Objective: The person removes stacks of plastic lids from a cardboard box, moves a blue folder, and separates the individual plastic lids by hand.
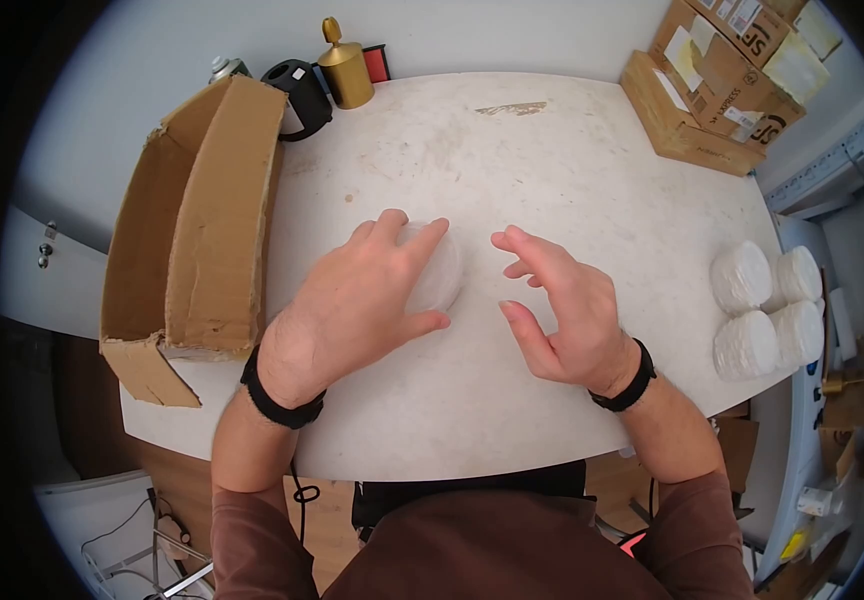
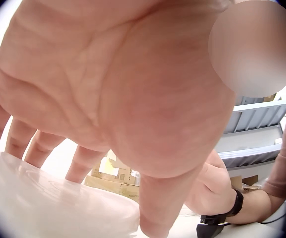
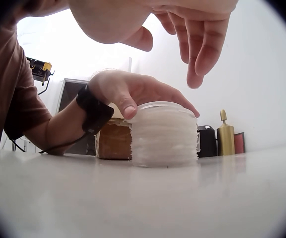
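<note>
A white round tub (image 3: 164, 136) with a pale flat lid and ragged, layered sides stands upright on the white table. My left hand (image 1: 357, 290) grips it from above, thumb on one side and fingers spread over the other, hiding much of its top in the head view. In the left wrist view the fingers reach around the edge of the tub (image 2: 58, 198). My right hand (image 1: 567, 315) hovers to the right of it, thumb and fingers apart and holding nothing. Several similar white tubs (image 1: 742, 277) stand grouped near the table's right edge.
An open cardboard box (image 1: 217, 220) stands along the left side, its front flap hanging out. Behind it are a black container (image 1: 297, 100) and a gold canister (image 1: 347, 78). Shipping cartons (image 1: 712, 90) are stacked at the back right, beside shelving (image 1: 802, 440).
</note>
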Motion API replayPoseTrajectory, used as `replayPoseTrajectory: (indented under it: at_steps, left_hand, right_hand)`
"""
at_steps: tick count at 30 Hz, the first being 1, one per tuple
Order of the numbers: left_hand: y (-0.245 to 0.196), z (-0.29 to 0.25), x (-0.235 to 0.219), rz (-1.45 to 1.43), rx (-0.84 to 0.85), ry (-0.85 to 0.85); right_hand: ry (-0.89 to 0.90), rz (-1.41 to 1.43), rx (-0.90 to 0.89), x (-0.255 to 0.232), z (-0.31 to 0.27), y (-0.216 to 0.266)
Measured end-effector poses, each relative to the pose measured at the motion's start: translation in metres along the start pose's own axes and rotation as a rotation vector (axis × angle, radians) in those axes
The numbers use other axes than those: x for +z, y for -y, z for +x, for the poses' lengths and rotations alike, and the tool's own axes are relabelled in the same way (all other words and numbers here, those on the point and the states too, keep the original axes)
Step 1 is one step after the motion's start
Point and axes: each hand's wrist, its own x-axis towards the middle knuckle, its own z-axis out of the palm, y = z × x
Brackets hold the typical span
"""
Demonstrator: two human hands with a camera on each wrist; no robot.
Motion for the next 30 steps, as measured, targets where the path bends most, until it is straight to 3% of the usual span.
replayPoseTrajectory:
  at_steps: [9, 15, 30]
  left_hand:
    - [0.002, 0.004, -0.002, -0.011, -0.073, 0.087]
    - [-0.001, 0.002, -0.004, -0.02, -0.033, -0.013]
    - [0.004, 0.019, 0.026, -0.014, -0.046, 0.022]
  right_hand:
    - [-0.02, -0.006, -0.036, 0.004, 0.002, -0.003]
    - [-0.039, -0.021, -0.063, 0.006, 0.0, -0.006]
    - [-0.036, -0.017, -0.057, 0.006, 0.001, -0.004]
